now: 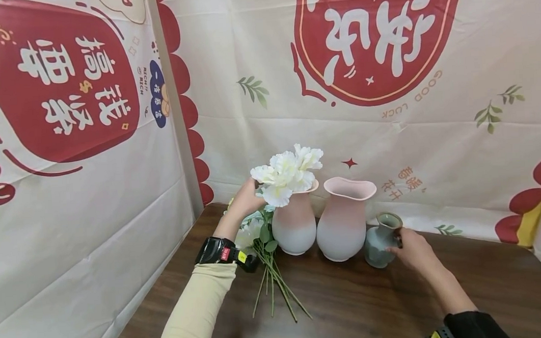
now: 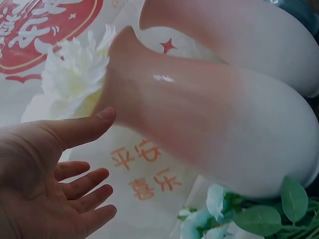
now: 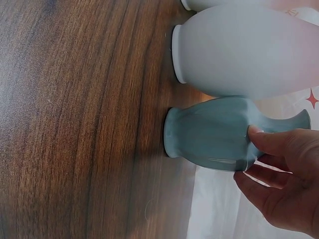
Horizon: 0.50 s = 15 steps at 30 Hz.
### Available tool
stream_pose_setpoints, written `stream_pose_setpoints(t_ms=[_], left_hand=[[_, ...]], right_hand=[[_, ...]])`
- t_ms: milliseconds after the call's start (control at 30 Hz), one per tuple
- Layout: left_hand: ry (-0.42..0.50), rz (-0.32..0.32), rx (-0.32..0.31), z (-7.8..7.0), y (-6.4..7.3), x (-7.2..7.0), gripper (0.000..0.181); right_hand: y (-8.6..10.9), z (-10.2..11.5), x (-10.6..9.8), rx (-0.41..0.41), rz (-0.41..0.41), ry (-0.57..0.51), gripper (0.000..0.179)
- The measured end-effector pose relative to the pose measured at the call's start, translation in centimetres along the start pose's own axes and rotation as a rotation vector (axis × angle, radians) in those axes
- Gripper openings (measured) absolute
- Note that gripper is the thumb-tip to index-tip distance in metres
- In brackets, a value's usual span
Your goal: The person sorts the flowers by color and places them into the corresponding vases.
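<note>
Gripping the small blue-green vase (image 1: 376,247) with the right hand (image 1: 414,252), pressing the thumb against its shoulder and bending the fingers round the opposite side. Seeing it standing upright on the table (image 1: 351,307), at the right end of the row, just beside the middle pink-and-white vase (image 1: 341,224). Holding the left hand (image 1: 246,198) open near the rim of the left pink-and-white vase (image 1: 294,226), with thumb outstretched and fingers loosely bent, beside the white flowers (image 1: 286,176) at its mouth. Being unable to tell contact from nearness between that thumb and the rim. Seeing both taller vases standing upright. Noting a flower bundle (image 1: 264,234) just left of them, spreading bare green stems over the table toward the near side. Wearing a black strap (image 1: 214,249) above a pale yellow sleeve (image 1: 195,305) on the left arm, and a black sleeve (image 1: 473,327) on the right. Facing a cream cloth (image 1: 254,42) printed with red shapes, white characters and green sprigs.
</note>
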<state>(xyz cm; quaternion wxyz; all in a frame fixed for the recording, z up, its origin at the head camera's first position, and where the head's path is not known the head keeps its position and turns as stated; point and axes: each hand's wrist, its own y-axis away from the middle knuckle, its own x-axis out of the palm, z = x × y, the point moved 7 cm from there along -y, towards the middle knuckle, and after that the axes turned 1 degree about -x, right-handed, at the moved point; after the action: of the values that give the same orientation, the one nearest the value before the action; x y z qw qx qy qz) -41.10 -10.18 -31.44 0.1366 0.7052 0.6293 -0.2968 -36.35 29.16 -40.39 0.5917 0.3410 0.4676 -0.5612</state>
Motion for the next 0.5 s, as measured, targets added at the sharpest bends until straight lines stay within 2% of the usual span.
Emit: stream_pose_setpoints(t_ms=[167, 267, 500], left_hand=[[-0.002, 0.008, -0.058, 1.4, 0.8, -0.5, 0.073], [-0.003, 0.009, -0.07, 2.5, 1.3, -0.6, 0.074], [0.021, 0.004, -0.116, 5.5, 2.8, -0.1, 0.069]], right_hand=[[-0.2, 0.2, -0.3, 0.003, 0.002, 0.005, 0.053], [-0.3, 0.2, -0.3, 0.012, 0.011, 0.005, 0.053], [-0.1, 0.2, -0.1, 0.007, 0.011, -0.004, 0.052]])
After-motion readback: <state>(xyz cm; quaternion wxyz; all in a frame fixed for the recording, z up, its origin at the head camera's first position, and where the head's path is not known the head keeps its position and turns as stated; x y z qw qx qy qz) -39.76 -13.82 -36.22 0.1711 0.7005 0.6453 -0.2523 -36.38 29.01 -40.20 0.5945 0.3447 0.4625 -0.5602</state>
